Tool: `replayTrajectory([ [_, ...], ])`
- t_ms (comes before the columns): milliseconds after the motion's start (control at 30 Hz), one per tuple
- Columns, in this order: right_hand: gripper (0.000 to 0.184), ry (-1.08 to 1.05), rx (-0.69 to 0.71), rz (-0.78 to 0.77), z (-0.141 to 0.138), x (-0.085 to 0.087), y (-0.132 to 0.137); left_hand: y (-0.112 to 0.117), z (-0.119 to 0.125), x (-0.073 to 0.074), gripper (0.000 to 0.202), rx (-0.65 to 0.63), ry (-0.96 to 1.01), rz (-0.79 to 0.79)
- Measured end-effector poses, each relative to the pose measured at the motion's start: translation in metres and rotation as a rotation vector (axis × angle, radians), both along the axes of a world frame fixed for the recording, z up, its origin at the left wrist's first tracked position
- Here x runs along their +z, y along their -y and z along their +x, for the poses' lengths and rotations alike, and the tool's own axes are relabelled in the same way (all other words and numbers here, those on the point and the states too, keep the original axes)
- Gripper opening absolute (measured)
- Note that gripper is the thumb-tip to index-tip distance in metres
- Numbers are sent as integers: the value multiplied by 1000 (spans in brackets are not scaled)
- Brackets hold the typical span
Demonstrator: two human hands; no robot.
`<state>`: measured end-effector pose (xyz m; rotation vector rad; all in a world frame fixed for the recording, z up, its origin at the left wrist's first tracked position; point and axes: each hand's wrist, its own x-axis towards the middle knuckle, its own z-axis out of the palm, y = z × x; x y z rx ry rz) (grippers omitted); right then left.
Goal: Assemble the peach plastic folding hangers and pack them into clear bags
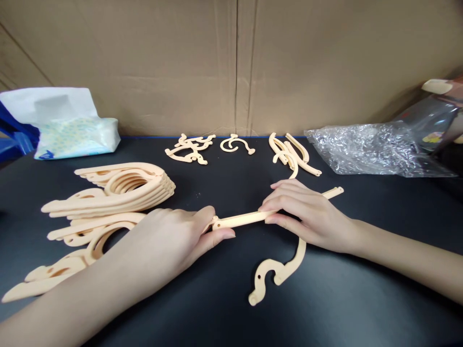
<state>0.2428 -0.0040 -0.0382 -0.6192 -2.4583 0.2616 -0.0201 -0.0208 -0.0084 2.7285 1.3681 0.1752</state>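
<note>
My left hand (pixel 173 241) pinches the near end of a cream plastic hanger piece (pixel 242 220), thumb and fingers closed on it. My right hand (pixel 307 214) grips the same piece further along, fingers wrapped over its straight bar, which sticks out past the hand toward the right. A curved, hooked part (pixel 275 270) of it hangs down below my right hand onto the black table (pixel 217 308). A stack of similar cream hanger pieces (pixel 119 190) lies just left of my left hand.
Small cream hooks and curved parts lie at the back: one cluster (pixel 190 148), a single hook (pixel 236 143), another cluster (pixel 291 154). A crumpled clear plastic bag (pixel 369 147) sits at back right, a tissue pack (pixel 72 135) at back left. A cardboard wall (pixel 235 62) stands behind.
</note>
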Motion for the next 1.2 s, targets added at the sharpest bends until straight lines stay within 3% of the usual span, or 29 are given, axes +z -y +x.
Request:
replayTrajectory([
  [267, 6, -14, -4, -73, 1, 1, 1, -1, -1, -4, 44, -88, -72, 65],
  [533, 9, 31, -7, -121, 0, 5, 2, 6, 1, 3, 52, -191, -84, 375],
  [800, 6, -33, 1, -149, 1, 3, 1, 6, -2, 4, 48, -174, -131, 512],
  [933, 5, -41, -38, -124, 0, 3, 0, 5, -2, 6, 34, -172, -5, 473],
  [1067, 10, -18, -110, -115, 0, 5, -1, 4, 3, 8, 22, -272, 110, 308],
  [1200, 14, -59, -84, -84, 1, 6, 0, 6, 7, 7, 18, -313, 187, 131],
])
